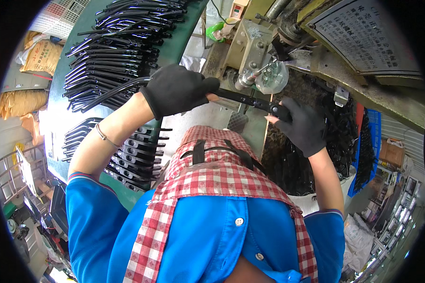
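Observation:
Both my hands wear black gloves with some fingertips bare. Between them runs a long black bent metal bar (243, 98), its flat part pierced by holes. My left hand (177, 92) is closed around its middle, and the thinner bent end sticks out leftward past the wrist. At the other end, my right hand (301, 125) pinches the flat tip between thumb and fingers. Just beyond the bar is the metal nose of a machine (244, 79). Beside that nose hangs a clear plastic cup (273, 79) with small metal pieces in it.
Many similar black bars (113, 61) lie stacked on a green table (174, 45) at left. Nearer sit shorter stacked parts with holes (134, 158). The machine's heavy frame (387, 87) overhangs the far right. Dark parts fill a pale bin (311, 203), near a blue crate (375, 141).

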Demonstrator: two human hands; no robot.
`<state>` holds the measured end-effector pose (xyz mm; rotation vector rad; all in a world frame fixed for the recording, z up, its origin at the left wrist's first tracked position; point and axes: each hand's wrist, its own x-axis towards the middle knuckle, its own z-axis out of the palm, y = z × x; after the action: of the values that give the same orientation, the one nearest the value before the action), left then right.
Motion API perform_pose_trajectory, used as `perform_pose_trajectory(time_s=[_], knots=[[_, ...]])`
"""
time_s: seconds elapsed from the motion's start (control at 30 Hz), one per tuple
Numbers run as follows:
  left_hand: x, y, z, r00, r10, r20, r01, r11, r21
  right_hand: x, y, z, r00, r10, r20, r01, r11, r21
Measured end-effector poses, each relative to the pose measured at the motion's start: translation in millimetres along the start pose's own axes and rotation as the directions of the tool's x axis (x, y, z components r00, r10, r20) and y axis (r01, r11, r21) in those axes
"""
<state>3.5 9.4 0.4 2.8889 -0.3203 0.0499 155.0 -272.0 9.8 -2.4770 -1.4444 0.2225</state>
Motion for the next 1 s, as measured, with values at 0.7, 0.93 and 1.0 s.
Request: perform_pose_trajectory(time_s=[0.7, 0.93, 1.0], knots=[[35, -19, 2, 0.997, 0.031, -0.070, -0.042, 0.985, -0.170, 47, 2, -24, 0.999, -0.042, -0.001, 0.040, 0.971, -0.237], [65, -36, -1, 1.000, -0.015, 0.021, 0.018, 0.992, -0.126, 63, 22, -16, 0.991, 0.135, 0.003, -0.135, 0.990, 0.046], [71, -44, 3, 0.999, 0.036, 0.008, -0.034, 0.990, -0.134, 62, 30, -5, 0.994, 0.074, -0.077, -0.075, 0.997, -0.004]])
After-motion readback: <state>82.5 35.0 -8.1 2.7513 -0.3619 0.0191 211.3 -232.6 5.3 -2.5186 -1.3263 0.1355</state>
